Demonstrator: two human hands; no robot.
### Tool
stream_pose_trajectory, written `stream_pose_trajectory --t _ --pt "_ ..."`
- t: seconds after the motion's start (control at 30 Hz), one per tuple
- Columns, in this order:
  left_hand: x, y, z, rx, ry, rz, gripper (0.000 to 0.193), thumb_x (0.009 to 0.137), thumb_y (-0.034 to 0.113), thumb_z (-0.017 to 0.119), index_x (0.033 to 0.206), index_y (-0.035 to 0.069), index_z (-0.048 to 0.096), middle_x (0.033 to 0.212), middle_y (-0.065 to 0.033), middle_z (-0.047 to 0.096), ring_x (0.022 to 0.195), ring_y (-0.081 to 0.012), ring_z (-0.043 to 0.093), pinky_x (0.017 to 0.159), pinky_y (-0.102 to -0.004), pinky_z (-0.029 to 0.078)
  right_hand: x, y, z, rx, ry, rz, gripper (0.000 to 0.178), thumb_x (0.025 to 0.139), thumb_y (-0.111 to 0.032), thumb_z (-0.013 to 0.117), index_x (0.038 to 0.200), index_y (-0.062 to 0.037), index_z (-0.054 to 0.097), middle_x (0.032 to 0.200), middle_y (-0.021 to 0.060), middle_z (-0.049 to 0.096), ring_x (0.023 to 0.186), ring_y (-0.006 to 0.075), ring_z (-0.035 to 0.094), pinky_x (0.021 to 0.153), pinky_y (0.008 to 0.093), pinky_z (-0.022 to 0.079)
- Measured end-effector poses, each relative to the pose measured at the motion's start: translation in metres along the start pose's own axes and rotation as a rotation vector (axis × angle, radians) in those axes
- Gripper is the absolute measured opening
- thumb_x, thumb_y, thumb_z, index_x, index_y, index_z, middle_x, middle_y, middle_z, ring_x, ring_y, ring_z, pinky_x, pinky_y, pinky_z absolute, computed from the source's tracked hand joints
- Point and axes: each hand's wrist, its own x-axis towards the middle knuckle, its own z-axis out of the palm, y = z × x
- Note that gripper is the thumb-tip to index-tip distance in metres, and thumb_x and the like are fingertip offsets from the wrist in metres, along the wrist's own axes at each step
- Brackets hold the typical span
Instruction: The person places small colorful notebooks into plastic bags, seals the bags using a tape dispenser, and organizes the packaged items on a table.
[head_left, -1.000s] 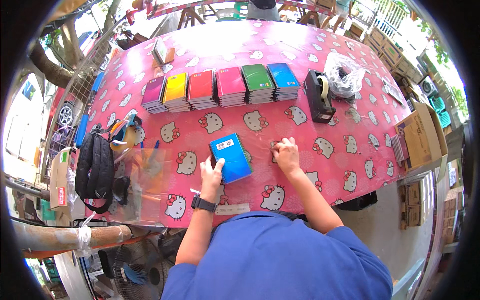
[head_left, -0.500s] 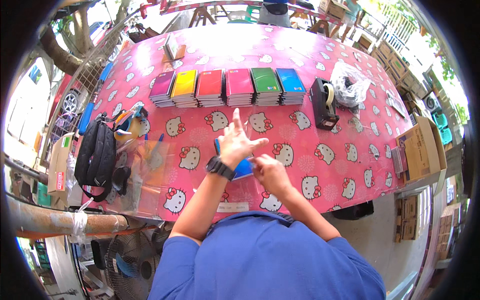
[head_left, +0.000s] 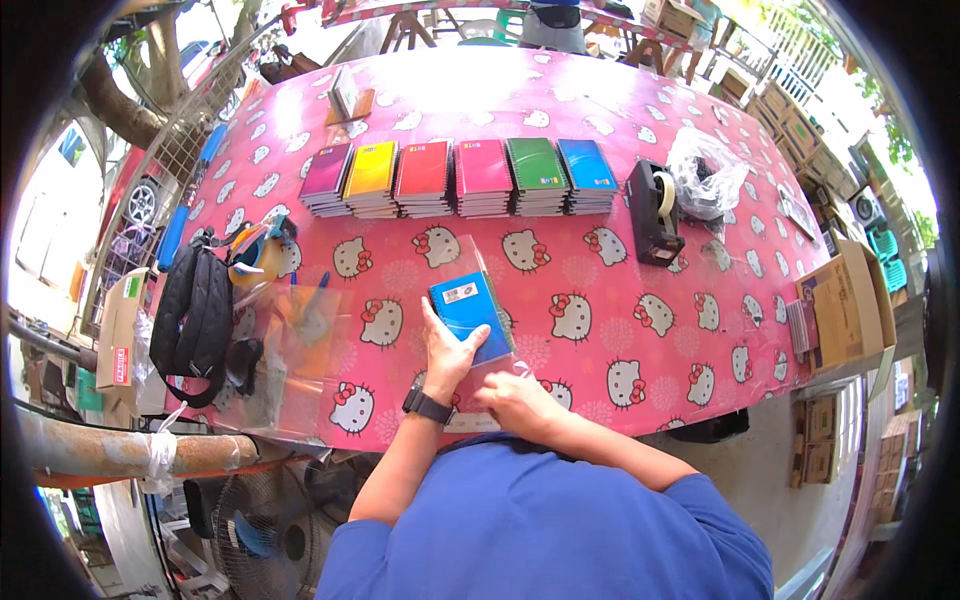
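A blue spiral notebook [head_left: 468, 312], with a white label on its upward face, lies slanted on the table in front of me. Clear plastic [head_left: 466, 258] shows past its far edge and along its right side, so it seems to be inside a clear plastic bag. My left hand [head_left: 447, 352] grips the notebook's left side, thumb across the cover and a dark watch on the wrist. At the near end, my right hand [head_left: 517, 402] is closed, its curled fingers at the plastic's near edge. What lies beneath those fingers is partly hidden.
Several notebook stacks, including the red stack [head_left: 422, 170], stand in a row beyond my hands. A black tape dispenser [head_left: 655, 225] and a clear plastic bundle [head_left: 703, 170] sit to the right. Leftward are a black backpack [head_left: 190, 320] and plastic sheets [head_left: 300, 345]. A cardboard box [head_left: 845, 310] adjoins the right edge.
My left hand has drawn back and taken hold of the blue notebook, which now shows plainly. My right hand has moved nearer to me, to the notebook's near end.
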Motion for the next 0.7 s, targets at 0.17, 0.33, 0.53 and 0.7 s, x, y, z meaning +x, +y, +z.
stream_pose_trajectory --t 0.17,0.33,0.53,0.7 --pt "0.007 -0.031 0.001 -0.121 -0.003 -0.004 0.103 0.068 0.024 0.078 0.14 -0.006 0.01 0.13 -0.0293 0.039 0.121 -0.0396 0.039 0.103 -0.0436 0.03 0.027 0.042 -0.024 0.364 0.503 0.261 0.023 0.082 -0.015 0.065 0.098 0.0007 0.064 0.089 0.0137 0.065 0.081 0.0211 0.061 0.073 0.0321 0.049" --pt "0.007 -0.036 0.001 -0.251 -0.058 -0.036 0.098 0.071 0.021 0.075 0.14 -0.006 0.011 0.134 -0.0292 0.035 0.125 -0.0384 0.035 0.105 -0.0427 0.028 0.07 0.085 0.003 0.635 0.332 0.511 0.037 0.089 -0.026 0.053 0.116 -0.0008 0.056 0.107 0.0224 0.061 0.103 0.0293 0.059 0.086 0.0387 0.045" --pt "0.001 -0.022 0.009 -0.165 -0.032 -0.011 0.088 0.076 0.017 0.065 0.141 -0.005 0.009 0.138 -0.0286 0.027 0.129 -0.0378 0.027 0.107 -0.0411 0.024 0.072 0.08 0.02 0.226 0.351 0.5 0.05 0.089 -0.03 0.052 0.133 -0.0071 0.041 0.126 0.0226 0.049 0.121 0.0387 0.042 0.094 0.045 0.038" --pt "0.003 -0.038 0.009 -0.32 -0.042 -0.02 0.074 0.085 0.019 0.055 0.141 -0.005 0.013 0.136 -0.0292 0.032 0.127 -0.0369 0.031 0.103 -0.0411 0.028 0.076 0.065 0.023 -0.383 0.249 0.289 0.064 0.092 -0.044 0.039 0.144 -0.0123 0.02 0.152 0.0062 0.013 0.139 0.029 0.012 0.102 0.0594 0.02"
